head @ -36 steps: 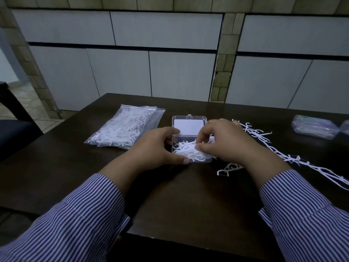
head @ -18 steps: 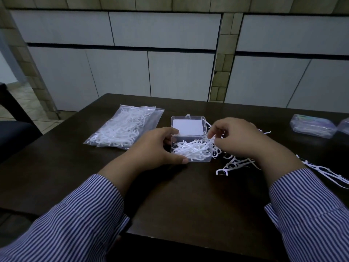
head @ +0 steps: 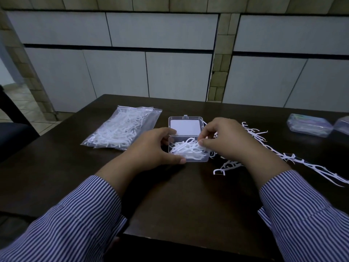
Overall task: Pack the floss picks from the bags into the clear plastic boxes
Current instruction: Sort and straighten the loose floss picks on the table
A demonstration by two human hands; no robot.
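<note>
Tabletop (head: 170,201): dark wood. The near edge runs under the forearms, the far edge lies close to the pale wall panels, and the left edge slants off toward a dark chair.
Open room: a bare stretch of wood lies between the forearms, from the box to the near edge. A narrower bare strip lies left of the bags.
Clear plastic box (head: 188,146): near the middle of the tabletop. Its lid (head: 185,125) is folded back flat on the far side, with a white rectangle showing through it. The tray is heaped with white floss picks (head: 187,149).
Left hand (head: 151,148): cupped round the left side of the box, thumb along the near wall and fingers curled at the far left corner, so it holds the box.
Right hand (head: 224,138): over the right edge of the box, thumb and fingertips pinching floss picks at the heap.
Loose picks (head: 264,144): scattered right of the box in a trail that runs toward the right edge; a few lie just beside the right wrist.
Bags (head: 122,129): clear zip bags of picks, lying flat left of the box and apart from it.
Other boxes (head: 309,125): closed clear cases at the far right, well apart from the hands.
Sleeves (head: 79,224): blue and white striped.
</note>
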